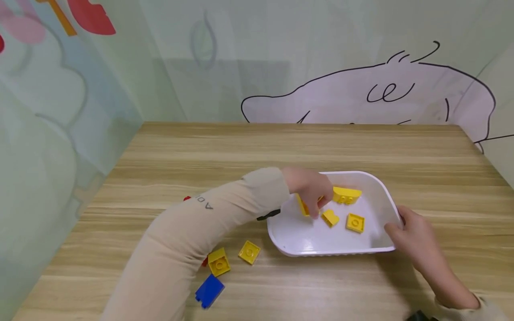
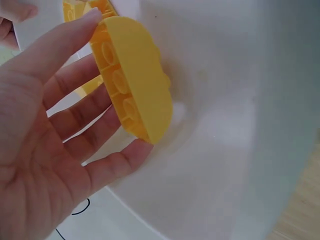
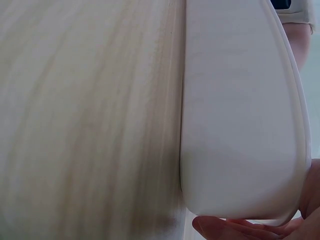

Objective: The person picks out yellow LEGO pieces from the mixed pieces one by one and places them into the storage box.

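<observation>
Inside the white tray (image 1: 309,245), my left hand (image 1: 311,185) holds a long yellow toy brick with a rounded top (image 2: 142,75). The left wrist view shows the thumb at one end of this brick and the fingers along its hollow underside. Close by in the tray lie another long yellow brick (image 1: 347,195), a small yellow brick (image 1: 330,218) and a square yellow one (image 1: 355,223) with its hollow side up. My right hand (image 1: 417,236) grips the tray's right rim, thumb over the edge and fingers against the outside.
On the wooden table (image 1: 305,290), left of the tray, lie two yellow bricks, one flat (image 1: 249,253) and one taller (image 1: 219,262), and a blue brick (image 1: 209,291). Red pieces (image 1: 187,198) show partly from behind the left sleeve (image 1: 192,227). A painted wall stands behind the table.
</observation>
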`<move>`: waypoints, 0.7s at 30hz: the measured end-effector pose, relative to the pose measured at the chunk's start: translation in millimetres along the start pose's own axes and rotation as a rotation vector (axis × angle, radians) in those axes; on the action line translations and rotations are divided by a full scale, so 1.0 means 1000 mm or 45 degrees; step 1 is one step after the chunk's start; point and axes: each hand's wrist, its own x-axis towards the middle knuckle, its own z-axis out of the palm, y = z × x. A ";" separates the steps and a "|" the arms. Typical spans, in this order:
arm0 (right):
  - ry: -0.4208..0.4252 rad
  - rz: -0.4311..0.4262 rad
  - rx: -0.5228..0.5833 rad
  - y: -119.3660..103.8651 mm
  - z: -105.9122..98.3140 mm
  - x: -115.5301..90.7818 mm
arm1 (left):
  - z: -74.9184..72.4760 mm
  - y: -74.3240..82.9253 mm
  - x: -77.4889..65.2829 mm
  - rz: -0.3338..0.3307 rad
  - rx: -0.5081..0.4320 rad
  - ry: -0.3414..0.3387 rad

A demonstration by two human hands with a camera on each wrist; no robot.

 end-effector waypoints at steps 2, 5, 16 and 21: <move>0.009 -0.006 0.000 0.000 0.000 0.000 | 0.002 -0.001 0.000 0.005 -0.008 0.020; 0.030 -0.017 -0.002 -0.001 0.001 0.000 | 0.004 -0.002 0.001 0.018 -0.004 0.037; 0.017 0.001 -0.010 -0.001 0.000 0.000 | 0.006 -0.003 0.003 0.036 -0.006 0.067; 0.010 0.010 -0.015 -0.001 0.001 0.000 | 0.006 -0.004 0.003 0.046 0.007 0.070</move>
